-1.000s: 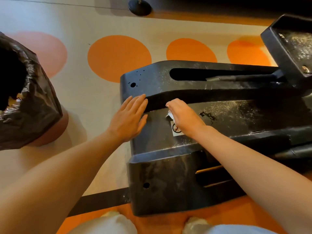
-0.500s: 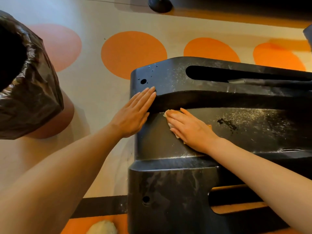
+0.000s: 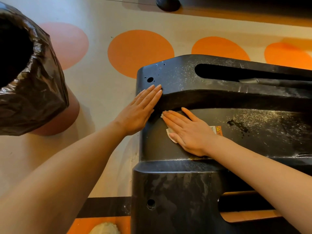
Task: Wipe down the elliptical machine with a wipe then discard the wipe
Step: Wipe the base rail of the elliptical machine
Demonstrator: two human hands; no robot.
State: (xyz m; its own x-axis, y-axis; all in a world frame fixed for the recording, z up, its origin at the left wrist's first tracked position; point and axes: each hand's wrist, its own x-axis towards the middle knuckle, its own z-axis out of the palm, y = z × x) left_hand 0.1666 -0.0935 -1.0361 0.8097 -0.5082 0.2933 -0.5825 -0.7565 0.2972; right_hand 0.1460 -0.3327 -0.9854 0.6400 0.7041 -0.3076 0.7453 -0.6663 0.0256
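Note:
The black rear base of the elliptical machine fills the right half of the view, dusty with pale specks. My right hand lies flat with straight fingers on its middle recessed panel, pressing a small white wipe against it; only the wipe's edges show under the fingers. My left hand rests flat with straight fingers on the machine's left end, just left of the right hand. An orange and white warning label peeks out beside my right wrist.
A bin lined with a black plastic bag stands open on the floor at the left. The floor is beige with orange circles. A black round foot sits at the top. A pale shoe tip shows at the bottom.
My right hand went from curled around the wipe to flat on it, and has slid slightly left along the panel. The camera has moved closer; my left hand has stayed on the machine's end.

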